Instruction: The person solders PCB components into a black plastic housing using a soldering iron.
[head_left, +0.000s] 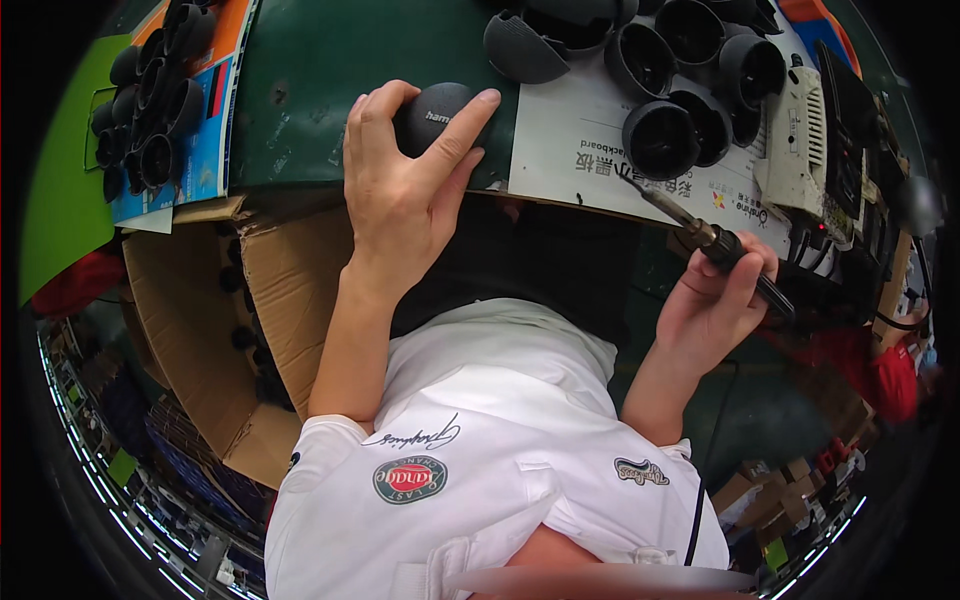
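My left hand is closed around a small, round dark grey shell on the green work table, near its front edge. The fingers and thumb wrap its sides, so part of the shell is hidden. My right hand grips a soldering iron by its black handle. Its metal tip points up and to the left, over the front of a white printed sheet, apart from the shell. Several hollow dark grey half shells sit on that sheet, beyond the iron's tip.
A beige soldering station with a red light stands at the right. More dark shells lie on a blue and orange sheet at the left. Below the table edge, an open cardboard box holds dark round parts. Red clothing shows at far right.
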